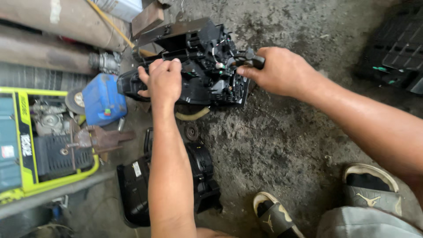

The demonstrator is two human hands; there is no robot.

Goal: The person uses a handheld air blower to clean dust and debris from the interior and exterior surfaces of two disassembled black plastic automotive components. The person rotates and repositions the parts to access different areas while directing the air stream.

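Nearest me, my two sandalled feet (324, 205) stood on the stained concrete floor (273, 150), and a second black plastic housing (145, 189) lay just under my left forearm. Beside it, to my left, sat a yellow-framed generator (31, 145) with a rusty metal bracket (99, 139) leaning against it, and a blue plastic canister (102, 99) just beyond.

My left hand (162, 81) was closed over the left side of the black plastic vehicle assembly (198, 66), fingers curled over its top edge, pressing it to the floor. My right hand (277, 70) had its grip shut around a small black lever-like part (249, 60) on the assembly's right side, thumb and fingers pinching it. The assembly rested on the floor in front of me, tilted, with wires and clips showing in its middle.

Farther off lay large rusty pipes (53, 31) at the upper left and a black ribbed panel (396, 48) at the upper right.
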